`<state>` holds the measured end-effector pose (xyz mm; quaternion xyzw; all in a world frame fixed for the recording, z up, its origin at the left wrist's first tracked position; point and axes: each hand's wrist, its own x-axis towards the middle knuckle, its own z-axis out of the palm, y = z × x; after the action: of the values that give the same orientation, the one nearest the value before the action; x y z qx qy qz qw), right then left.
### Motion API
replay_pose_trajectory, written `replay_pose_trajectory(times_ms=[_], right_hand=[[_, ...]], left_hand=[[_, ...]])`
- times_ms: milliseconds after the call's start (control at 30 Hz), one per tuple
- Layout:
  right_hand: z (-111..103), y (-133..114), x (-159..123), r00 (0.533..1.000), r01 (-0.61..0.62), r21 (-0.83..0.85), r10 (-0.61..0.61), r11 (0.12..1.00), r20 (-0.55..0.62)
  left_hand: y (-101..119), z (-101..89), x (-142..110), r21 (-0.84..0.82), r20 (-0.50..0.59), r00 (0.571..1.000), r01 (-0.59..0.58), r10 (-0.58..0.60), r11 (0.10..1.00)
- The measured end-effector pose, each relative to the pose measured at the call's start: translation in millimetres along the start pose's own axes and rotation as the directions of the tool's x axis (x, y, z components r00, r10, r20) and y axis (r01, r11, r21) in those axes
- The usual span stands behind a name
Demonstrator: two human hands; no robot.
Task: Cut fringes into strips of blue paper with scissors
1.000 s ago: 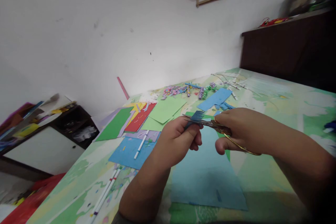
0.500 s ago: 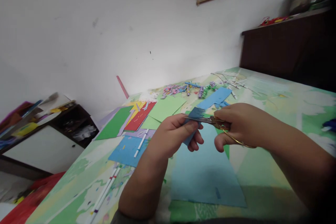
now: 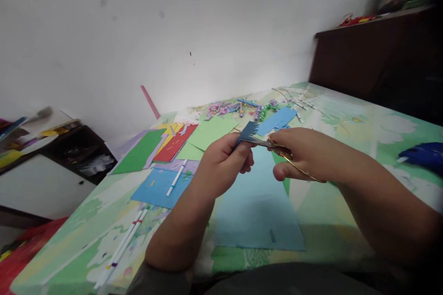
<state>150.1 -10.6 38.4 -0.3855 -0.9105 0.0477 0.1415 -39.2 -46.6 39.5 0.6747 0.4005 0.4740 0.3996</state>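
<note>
My left hand (image 3: 224, 161) pinches a small dark blue paper strip (image 3: 246, 132) whose far right edge is cut into a fringe. Gold-handled scissors (image 3: 282, 150) are in my right hand (image 3: 304, 152), its fingers in and around the loops. Their blades point left and lie at the strip, close to the left fingertips; one blade tip shows beyond it. Beneath both hands, a light blue sheet (image 3: 258, 212) lies on the table, with a small dark scrap on it. A brighter blue paper piece (image 3: 278, 120) rests just past the scissors.
On the patterned tablecloth (image 3: 332, 230), green paper (image 3: 140, 152), red paper (image 3: 176, 143), light green sheets (image 3: 209, 133) and a blue sheet (image 3: 152, 189) lie to the left. White markers (image 3: 121, 244) are nearer me. Curled paper pieces (image 3: 265, 113) and scraps sit at the back.
The camera view has shifted, so everything appears lower-cut and further left. The blue strip has turned in my left hand, and the scissors remain at its fringed edge.
</note>
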Motion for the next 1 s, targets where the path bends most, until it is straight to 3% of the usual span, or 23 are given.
replay_pose_trajectory(times_ms=[600, 1000], right_hand=[[-2.2, -0.4, -0.1, 0.997, 0.009, 0.023, -0.011, 1.0, 0.083], [0.8, 0.6, -3.6, 0.999, 0.01, -0.035, -0.009, 0.999, 0.041]], left_hand=[[-1.5, 0.7, 2.1, -0.019, 0.063, 0.998, 0.006, -0.005, 1.0], [-3.1, 1.1, 1.9, -0.066, 0.088, 0.996, 0.04, -0.034, 0.997]])
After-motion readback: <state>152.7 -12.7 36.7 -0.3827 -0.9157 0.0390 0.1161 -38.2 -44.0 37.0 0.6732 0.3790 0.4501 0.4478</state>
